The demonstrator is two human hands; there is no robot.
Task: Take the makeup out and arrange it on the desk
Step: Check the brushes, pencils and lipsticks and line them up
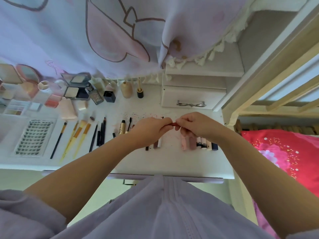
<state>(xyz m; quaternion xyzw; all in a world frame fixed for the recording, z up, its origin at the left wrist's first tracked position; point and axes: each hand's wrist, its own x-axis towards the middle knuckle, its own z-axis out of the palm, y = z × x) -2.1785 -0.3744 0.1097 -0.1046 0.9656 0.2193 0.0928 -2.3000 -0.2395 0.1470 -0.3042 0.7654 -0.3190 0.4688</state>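
Red stick [174,124] pinched between both hands; lash tray [33,138] reads "KOYO".

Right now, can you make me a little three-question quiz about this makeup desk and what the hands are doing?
1. True or false: the left hand and the right hand both pinch one small red item.
2. Where does the false-lash tray lie on the desk: A) far left, B) far right, C) in the drawer?
3. Fill in: the yellow-handled brushes lie between the lash tray and the black ____.

Key: 1 true; 2 A; 3 pencils.
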